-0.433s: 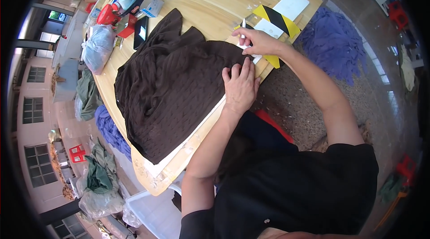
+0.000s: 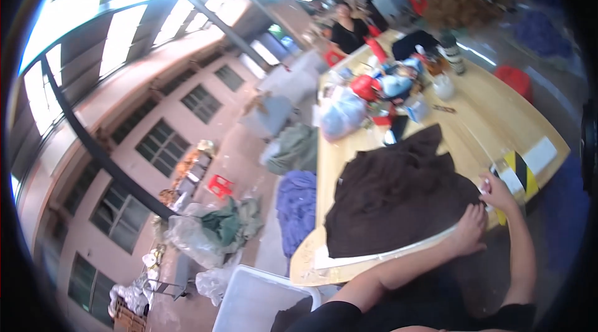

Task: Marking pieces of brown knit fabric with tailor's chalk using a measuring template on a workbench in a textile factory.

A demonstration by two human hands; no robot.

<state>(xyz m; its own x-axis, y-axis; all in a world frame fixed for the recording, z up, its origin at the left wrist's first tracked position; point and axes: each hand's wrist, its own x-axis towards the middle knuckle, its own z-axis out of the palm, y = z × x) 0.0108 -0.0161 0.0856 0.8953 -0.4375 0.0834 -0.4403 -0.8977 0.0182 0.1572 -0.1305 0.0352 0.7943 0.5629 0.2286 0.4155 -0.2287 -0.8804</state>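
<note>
A dark brown piece of knitted cloth (image 2: 398, 201) lies rumpled on the wooden table, over a white sheet (image 2: 358, 258) whose edge shows along the near side. My left hand (image 2: 471, 230) rests on the cloth's right corner with its fingers laid out, holding nothing. Just beyond it, my right hand (image 2: 497, 193) is closed at the same corner around a slim white pen, which shows better in the earlier frame. Motion blurs the fingertips now. Black-and-yellow striped tape (image 2: 522, 173) lies beside my right hand.
The wooden table (image 2: 492, 104) carries a full plastic bag (image 2: 342, 115), a dark phone (image 2: 396, 129), small snips (image 2: 444, 109) and a white pot (image 2: 443, 87). A white bin (image 2: 249, 301) stands below the near edge. Purple cloth (image 2: 296, 207) lies at the left. Another person (image 2: 349, 34) sits beyond.
The view has swung up and to the left, so the table, the cloth and both hands appear farther right. Both hands stay at the cloth's right corner.
</note>
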